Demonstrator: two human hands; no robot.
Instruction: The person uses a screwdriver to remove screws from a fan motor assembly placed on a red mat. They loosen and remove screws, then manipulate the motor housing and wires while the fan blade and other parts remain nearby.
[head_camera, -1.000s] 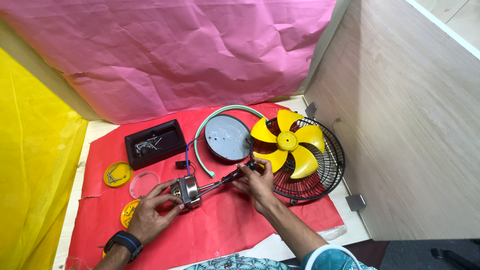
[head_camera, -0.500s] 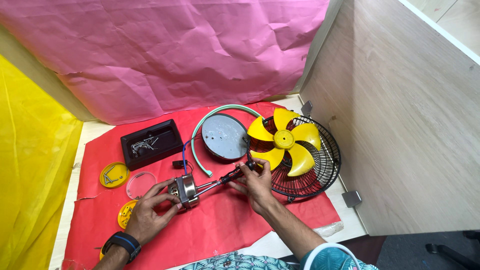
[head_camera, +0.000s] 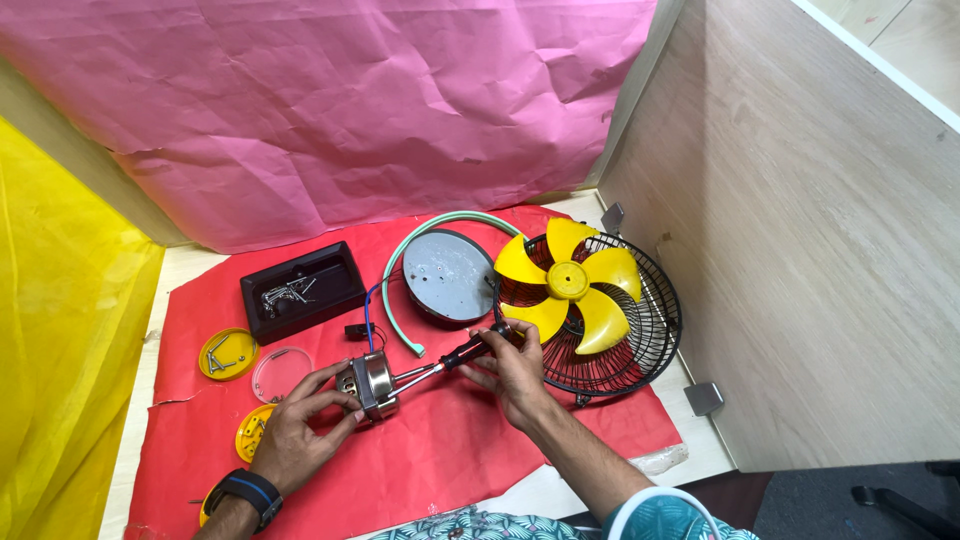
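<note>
Left hand (head_camera: 300, 425): grip closed around the small silver fan motor (head_camera: 372, 384), held just above the red paper sheet (head_camera: 450, 460) at the near edge of the table; a black wristwatch (head_camera: 243, 490) sits on the wrist.
Right hand (head_camera: 515, 368): grip closed on the black handle of a screwdriver (head_camera: 455, 355), whose metal shaft runs left into the motor's end face.
Doing it well: I judge the shaft should stay in line with the screw, the motor held firm against twisting, and the push steady so the tip does not slip.
Near left: yellow lids (head_camera: 226, 353) holding small screws, and a clear round lid (head_camera: 280, 371).
Middle: black tray (head_camera: 330, 290) with loose screws, grey round base plate (head_camera: 447, 275), pale green hose (head_camera: 400, 262) curving around it.
Right: black wire fan guard (head_camera: 655, 330) carrying the yellow fan blade (head_camera: 570, 285).
Far: crumpled pink paper backdrop (head_camera: 350, 110).
</note>
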